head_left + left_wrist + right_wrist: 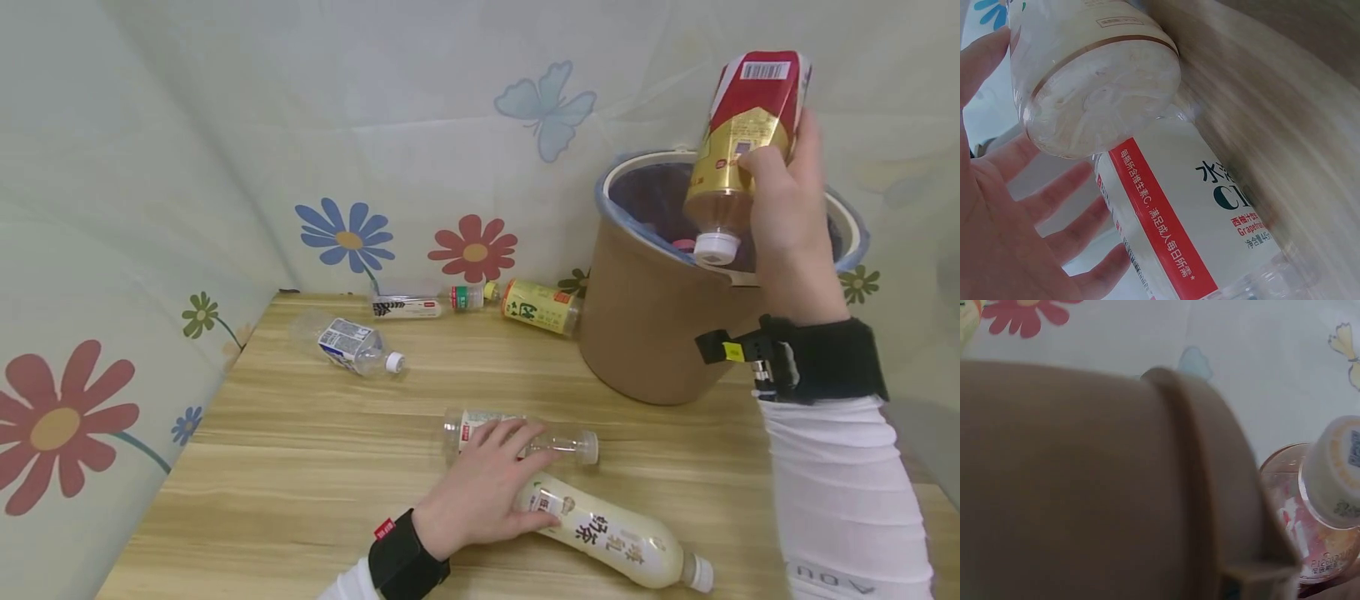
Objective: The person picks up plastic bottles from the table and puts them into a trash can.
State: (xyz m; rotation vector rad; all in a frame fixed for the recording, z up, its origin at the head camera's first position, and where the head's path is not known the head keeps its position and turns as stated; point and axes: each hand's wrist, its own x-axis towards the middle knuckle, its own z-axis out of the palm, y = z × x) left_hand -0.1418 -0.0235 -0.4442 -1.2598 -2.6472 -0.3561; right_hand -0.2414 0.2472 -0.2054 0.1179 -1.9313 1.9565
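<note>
- Within the curled fingers of the right hand (793,204), head view: red-and-gold bottle (750,133), cap downward; near them, bin (645,333).
- Beneath the spread fingers of the left hand (487,492): clear bottle (566,442); at its thumb, cream-coloured bottle (607,533).
- Beside the spread fingers, left wrist view: these two bottles.
- Near the cropped fingers, right wrist view: white cap (1335,475).

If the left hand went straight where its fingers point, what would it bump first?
Probably the clear, white-labelled plastic bottle under the left hand; depth is unclear, so they may already touch.
</note>
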